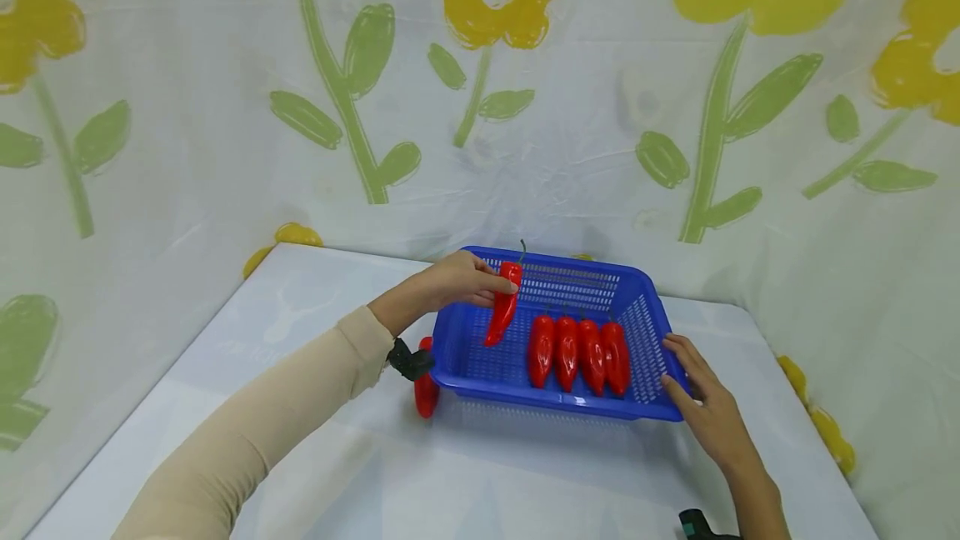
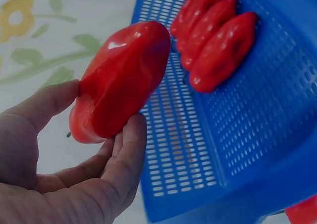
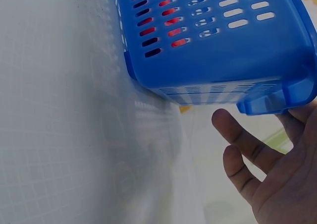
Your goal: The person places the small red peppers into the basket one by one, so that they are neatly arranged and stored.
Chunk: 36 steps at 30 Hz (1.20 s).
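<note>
My left hand (image 1: pixel 467 280) pinches a glossy red pepper (image 1: pixel 504 307) between thumb and fingers, above the left part of a blue plastic basket (image 1: pixel 547 397). The pepper hangs with its green stem up and its tip down. In the left wrist view, the held pepper (image 2: pixel 121 83) is close to the camera, beside the slotted basket wall. My right hand (image 1: pixel 708 411) holds the basket's right rim, thumb and forefinger over the edge; in the right wrist view two of its fingers (image 3: pixel 247 147) stick out below the rim. Several red peppers (image 1: pixel 567 352) lie side by side in the basket's right half.
Another red pepper (image 1: pixel 425 390) lies on the white table (image 1: pixel 330 457) just left of the basket, partly behind the left wrist strap (image 1: pixel 410 359). A flowered white curtain (image 1: pixel 555 132) hangs behind and around the table.
</note>
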### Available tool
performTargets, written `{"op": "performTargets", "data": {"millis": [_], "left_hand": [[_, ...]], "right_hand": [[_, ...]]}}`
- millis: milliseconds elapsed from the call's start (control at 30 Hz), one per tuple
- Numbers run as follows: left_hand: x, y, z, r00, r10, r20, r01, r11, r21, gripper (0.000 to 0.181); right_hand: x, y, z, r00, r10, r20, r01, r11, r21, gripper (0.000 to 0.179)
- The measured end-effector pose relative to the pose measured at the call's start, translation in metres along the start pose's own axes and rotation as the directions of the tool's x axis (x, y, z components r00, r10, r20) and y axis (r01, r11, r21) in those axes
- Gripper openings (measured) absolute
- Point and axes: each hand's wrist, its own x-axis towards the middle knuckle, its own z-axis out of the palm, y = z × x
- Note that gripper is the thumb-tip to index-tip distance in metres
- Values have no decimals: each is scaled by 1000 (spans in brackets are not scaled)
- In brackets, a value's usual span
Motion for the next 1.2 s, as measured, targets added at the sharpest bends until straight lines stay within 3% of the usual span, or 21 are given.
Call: {"op": "performTargets", "data": {"millis": [133, 367, 600, 700, 900, 1200], "left_hand": [[5, 3, 11, 1000, -21, -5, 21, 999, 37, 52], [19, -5, 20, 997, -53, -62, 58, 995, 84, 48], [35, -12, 24, 994, -95, -61, 102, 986, 134, 29], [39, -12, 28, 990, -124, -71, 134, 978, 160, 38], [50, -13, 38, 975, -200, -94, 210, 970, 121, 71], [62, -17, 45, 956, -270, -112, 282, 953, 113, 61]], "right_hand": [[-1, 1, -1, 1000, -14, -15, 13, 1000, -5, 60], [-1, -1, 0, 1000, -7, -9, 7, 1000, -7, 61], [-1, -1, -1, 1000, -4, -9, 4, 1000, -6, 61], [0, -1, -1, 1000, -5, -11, 5, 1000, -6, 61], [-1, 1, -1, 1000, 3, -5, -3, 1000, -7, 61], [0, 1, -2, 1000, -7, -1, 7, 1000, -1, 60]]}}
